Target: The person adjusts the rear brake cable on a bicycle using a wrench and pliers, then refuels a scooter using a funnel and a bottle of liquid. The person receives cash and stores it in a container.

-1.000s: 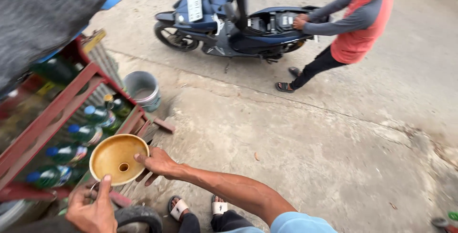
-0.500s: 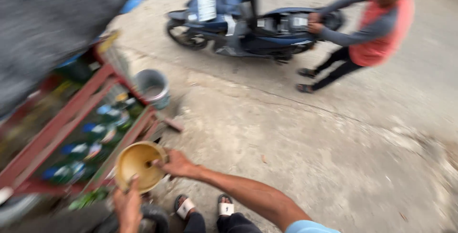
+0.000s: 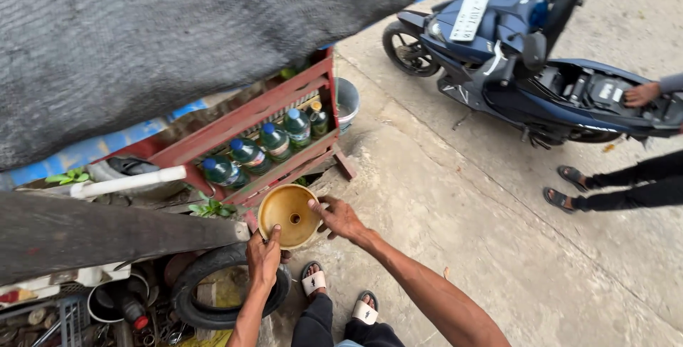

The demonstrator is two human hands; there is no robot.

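A yellow funnel [image 3: 288, 213] sits just in front of a red wooden rack, wide mouth up. My left hand [image 3: 264, 256] grips its near rim with the thumb on the edge. My right hand [image 3: 340, 216] holds the rim on the right side, fingers curled over it. The red rack [image 3: 245, 128] holds several green bottles with blue caps [image 3: 249, 152], lying tilted in a row just beyond the funnel.
A dark blue scooter [image 3: 526, 70] with its seat raised stands at the upper right; another person's hand [image 3: 642, 94] rests on it and their sandalled feet [image 3: 565, 187] are beside it. A metal bucket [image 3: 347, 99], an old tyre [image 3: 206, 283] and a grey tarp [image 3: 178, 27] surround the rack.
The view has swung left and down, so the scooter and the other person sit further right. Both hands stay on the funnel, which is in nearly the same place by the rack.
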